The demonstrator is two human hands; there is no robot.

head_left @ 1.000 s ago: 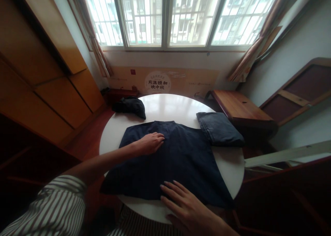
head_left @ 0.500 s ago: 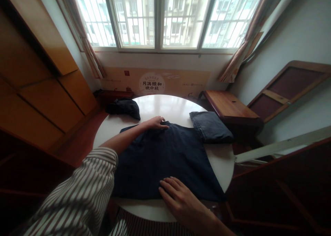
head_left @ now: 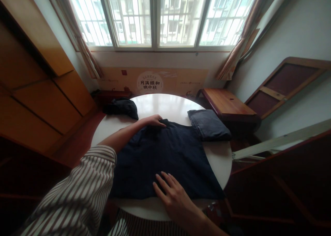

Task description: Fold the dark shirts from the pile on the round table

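A dark navy garment (head_left: 170, 156) lies spread flat on a round white table (head_left: 219, 153). My left hand (head_left: 153, 120) reaches to the garment's far edge near the collar, its fingers curled onto the cloth there. My right hand (head_left: 170, 191) lies flat on the near hem with its fingers stretched out and spread. A striped sleeve covers my left upper arm.
A folded dark grey garment (head_left: 209, 124) rests on the table's right side and a crumpled black one (head_left: 121, 108) at the far left. A wooden bench (head_left: 226, 105) stands right of the table, wooden cabinets (head_left: 38, 91) line the left, and a window fills the far wall.
My left hand has slid from the garment's middle up to its far edge and curled onto it. My right hand has stayed on the near hem.
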